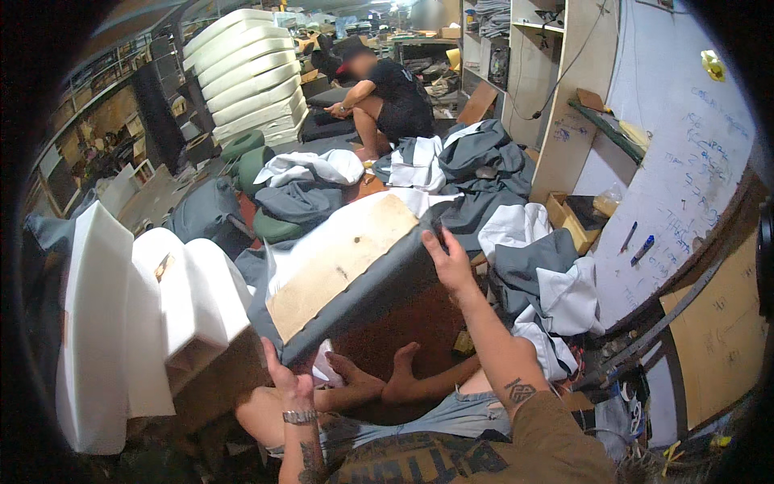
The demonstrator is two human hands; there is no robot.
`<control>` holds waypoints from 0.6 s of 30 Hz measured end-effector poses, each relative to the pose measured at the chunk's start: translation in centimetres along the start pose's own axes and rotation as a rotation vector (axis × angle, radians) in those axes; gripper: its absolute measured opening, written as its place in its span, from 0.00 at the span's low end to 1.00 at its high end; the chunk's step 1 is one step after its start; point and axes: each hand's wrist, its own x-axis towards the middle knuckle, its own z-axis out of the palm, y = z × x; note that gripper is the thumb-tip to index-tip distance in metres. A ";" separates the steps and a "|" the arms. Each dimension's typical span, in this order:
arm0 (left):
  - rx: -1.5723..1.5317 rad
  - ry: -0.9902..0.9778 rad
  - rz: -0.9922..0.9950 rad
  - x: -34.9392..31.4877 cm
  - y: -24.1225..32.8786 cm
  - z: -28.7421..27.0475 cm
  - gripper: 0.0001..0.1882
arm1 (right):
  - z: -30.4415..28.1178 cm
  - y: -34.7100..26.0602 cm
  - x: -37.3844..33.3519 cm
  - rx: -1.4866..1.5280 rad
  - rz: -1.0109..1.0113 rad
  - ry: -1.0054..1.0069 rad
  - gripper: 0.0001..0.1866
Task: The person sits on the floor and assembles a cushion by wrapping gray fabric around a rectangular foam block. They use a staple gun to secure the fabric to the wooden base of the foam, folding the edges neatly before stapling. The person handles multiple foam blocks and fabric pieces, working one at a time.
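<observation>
A long upholstered panel [347, 266] is held at a slant before me, its tan backing facing up. Dark grey fabric [359, 310] wraps its near long side, and white lining shows along the far side. At the lower left corner my left hand [288, 377] is closed on the panel, thumb at the edge and other fingers partly hidden. My right hand [448, 260] grips the upper right corner, fingers on the grey fabric. The panel's underside is out of sight.
White foam blocks [197, 294] stand close on my left. Grey and white fabric covers [532, 258] lie heaped ahead and to the right. Another person [395, 101] crouches farther off beside a tall stack of white foam pads [246, 77]. A white board [677, 145] borders the right.
</observation>
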 end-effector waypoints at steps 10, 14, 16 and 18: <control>0.065 -0.062 -0.153 -1.3 -6.8 -8.0 0.36 | 0.2 -2.9 3.6 -0.314 0.184 -0.409 0.33; 0.528 -0.014 -0.388 1.5 -7.7 -11.3 0.31 | 3.2 -7.3 4.5 -0.331 -0.113 -0.540 0.40; 1.064 0.099 -0.216 3.4 -6.8 -10.5 0.30 | 6.3 -8.8 3.5 -0.565 -0.577 -0.517 0.42; 1.199 0.138 0.448 5.5 -4.9 -7.9 0.28 | 9.4 -9.4 1.9 -0.684 -0.885 -0.684 0.41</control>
